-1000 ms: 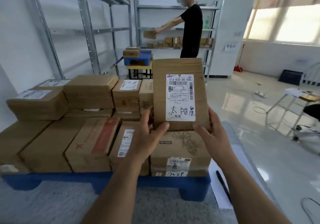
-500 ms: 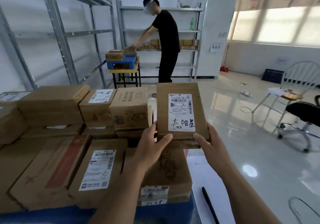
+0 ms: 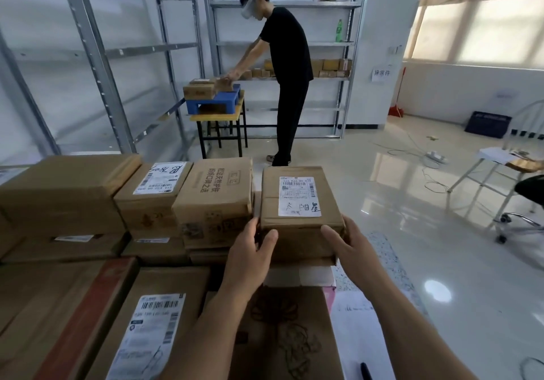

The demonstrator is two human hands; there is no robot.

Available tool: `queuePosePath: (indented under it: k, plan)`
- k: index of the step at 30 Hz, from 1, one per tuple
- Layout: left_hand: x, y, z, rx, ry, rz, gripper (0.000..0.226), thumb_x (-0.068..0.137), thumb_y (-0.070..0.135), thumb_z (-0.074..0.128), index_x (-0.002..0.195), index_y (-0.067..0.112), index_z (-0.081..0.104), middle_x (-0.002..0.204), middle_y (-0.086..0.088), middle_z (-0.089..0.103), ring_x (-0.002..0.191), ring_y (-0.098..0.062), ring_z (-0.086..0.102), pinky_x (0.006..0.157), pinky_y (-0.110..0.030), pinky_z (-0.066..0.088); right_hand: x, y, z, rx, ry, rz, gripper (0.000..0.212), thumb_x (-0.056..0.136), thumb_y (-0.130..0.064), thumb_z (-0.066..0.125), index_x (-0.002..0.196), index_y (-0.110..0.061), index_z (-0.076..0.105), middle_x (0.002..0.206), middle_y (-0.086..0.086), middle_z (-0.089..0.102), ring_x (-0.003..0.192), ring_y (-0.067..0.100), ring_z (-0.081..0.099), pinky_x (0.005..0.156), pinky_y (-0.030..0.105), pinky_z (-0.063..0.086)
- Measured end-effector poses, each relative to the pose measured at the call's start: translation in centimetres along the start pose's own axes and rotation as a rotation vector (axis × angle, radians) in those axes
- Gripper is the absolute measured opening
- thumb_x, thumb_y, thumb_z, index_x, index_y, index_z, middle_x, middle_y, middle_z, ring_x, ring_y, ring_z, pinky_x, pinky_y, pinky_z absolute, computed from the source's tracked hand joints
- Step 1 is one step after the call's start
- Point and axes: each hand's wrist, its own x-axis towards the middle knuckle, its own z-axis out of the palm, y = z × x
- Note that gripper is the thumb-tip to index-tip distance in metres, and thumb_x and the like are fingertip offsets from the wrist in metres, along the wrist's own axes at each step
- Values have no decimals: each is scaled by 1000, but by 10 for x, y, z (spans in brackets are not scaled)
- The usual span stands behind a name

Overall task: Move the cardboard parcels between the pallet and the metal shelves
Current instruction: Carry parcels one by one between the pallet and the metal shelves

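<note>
The labelled parcel (image 3: 298,203) sits level at the right end of the stacked boxes (image 3: 212,200), grasped at its near corners by the left hand (image 3: 250,257) and right hand (image 3: 346,244), and it could tip off the open right side if let go without full support underneath.

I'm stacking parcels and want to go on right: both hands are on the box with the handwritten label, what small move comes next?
Probably ease the brown cardboard box with the white label down flat, then release: left hand and right hand grip its near corners, beside the printed brown carton.
</note>
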Motion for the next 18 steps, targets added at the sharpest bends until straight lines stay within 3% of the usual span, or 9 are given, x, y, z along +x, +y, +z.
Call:
queuePosePath:
  k: [3,10,13,15,18]
  plan:
    - [6,-7,-2,3,4,-16,52,96,38,45,145,27,31,142,1,45,126,-13,45,102,-28,38,8,6,4,48,-5,31,48,90,-46,55,134,-33,41,111,-9,62,94,7,60,74,23,48]
    - [11,-20,-4,40,77,-18,39,95,32,51,133,25,50,123,7,60,104,-1,53,79,-8,36,18,12,8,110,-5,59,44,89,-46,56,130,-39,44,104,-20,63,91,0,62,68,18,44]
    - [11,-20,-5,58,60,-18,40,94,33,52,134,26,49,122,9,60,105,-1,53,80,-9,36,15,10,6,93,-14,61,45,89,-44,57,132,-39,43,106,-20,63,95,-2,62,70,16,45]
    - [8,-19,-9,61,61,-15,41,94,34,52,133,26,49,120,9,61,107,-3,55,85,-15,40,12,6,5,49,-6,59,54,89,-44,57,138,-31,39,120,-11,60,110,11,59,81,23,50]
    - [1,-16,-17,82,88,-3,41,93,36,52,133,28,49,119,10,62,110,-6,56,89,-22,43,1,-6,3,-147,115,50,70,88,-48,56,147,-22,28,141,3,43,126,19,45,100,37,41]
